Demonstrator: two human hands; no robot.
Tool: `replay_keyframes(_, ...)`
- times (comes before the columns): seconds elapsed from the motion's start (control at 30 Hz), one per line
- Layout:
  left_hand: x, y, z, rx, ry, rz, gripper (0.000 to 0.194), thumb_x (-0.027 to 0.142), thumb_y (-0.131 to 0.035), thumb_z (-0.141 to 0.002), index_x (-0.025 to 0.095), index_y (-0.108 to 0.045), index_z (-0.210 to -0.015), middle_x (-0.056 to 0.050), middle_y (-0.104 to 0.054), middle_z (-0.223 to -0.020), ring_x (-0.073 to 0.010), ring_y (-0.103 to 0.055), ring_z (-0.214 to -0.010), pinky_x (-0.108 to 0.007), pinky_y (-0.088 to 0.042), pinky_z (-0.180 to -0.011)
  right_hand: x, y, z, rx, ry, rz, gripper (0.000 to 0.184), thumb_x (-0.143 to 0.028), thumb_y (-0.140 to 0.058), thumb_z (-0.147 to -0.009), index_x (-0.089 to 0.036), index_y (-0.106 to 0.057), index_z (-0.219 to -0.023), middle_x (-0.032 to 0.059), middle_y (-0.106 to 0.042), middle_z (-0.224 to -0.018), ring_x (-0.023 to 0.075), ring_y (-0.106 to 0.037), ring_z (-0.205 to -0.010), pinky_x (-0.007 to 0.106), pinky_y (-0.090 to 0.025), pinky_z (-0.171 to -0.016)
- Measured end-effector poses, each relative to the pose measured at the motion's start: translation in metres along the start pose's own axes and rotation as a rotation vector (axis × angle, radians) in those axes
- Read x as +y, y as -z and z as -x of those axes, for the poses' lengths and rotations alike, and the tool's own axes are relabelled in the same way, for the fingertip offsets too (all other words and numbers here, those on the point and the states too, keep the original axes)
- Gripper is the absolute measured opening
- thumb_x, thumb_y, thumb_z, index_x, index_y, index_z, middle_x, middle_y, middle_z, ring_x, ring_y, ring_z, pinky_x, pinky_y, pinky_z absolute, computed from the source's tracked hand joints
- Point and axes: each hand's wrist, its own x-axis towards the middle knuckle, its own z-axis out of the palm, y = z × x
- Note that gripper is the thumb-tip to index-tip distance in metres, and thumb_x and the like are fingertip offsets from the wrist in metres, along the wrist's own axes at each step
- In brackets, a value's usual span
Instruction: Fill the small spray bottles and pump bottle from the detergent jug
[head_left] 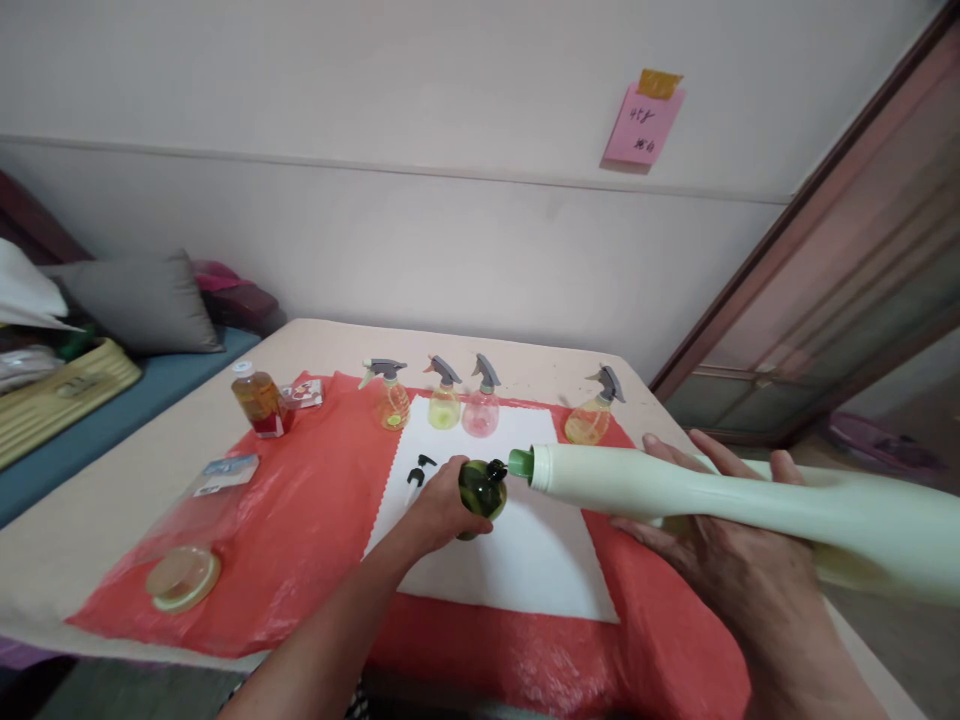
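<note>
My left hand (442,508) is wrapped round a small dark green bottle (480,490), tilted over the white sheet. Lying on its side in my right hand (739,560) is a large pale green jug (622,475) with a green spout (520,464). The spout is right by the small bottle's dark mouth (496,471); whether they touch, I cannot tell. Just left of the bottle, a black pump head (417,475) rests on the white sheet (517,575), near my left wrist.
Several spray bottles (480,408) stand along the back of the table (525,350). A bottle of amber liquid (259,400), a small packet (227,474) and a round lid (183,578) are at left on red plastic (315,510). A pink note (643,128) hangs on the wall.
</note>
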Motion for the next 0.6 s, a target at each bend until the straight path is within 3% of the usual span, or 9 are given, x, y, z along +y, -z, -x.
replay_keyframes(0.6,-0.0090,0.0005,-0.0028,-0.009,-0.043,-0.014,0.069,0.024,-0.083,-0.053,0.022,-0.054,-0.116,-0.006,-0.066,-0.105,-0.0228,-0.059,-0.090,-0.028,-0.044,-0.064,-0.0007,0.0009,0.0012,0.001,-0.013,-0.012,0.079,-0.059,-0.054,-0.091,-0.022,-0.026,-0.155,0.0084,-0.064,-0.131,0.0362,-0.046,-0.134,0.066,-0.018,-0.116)
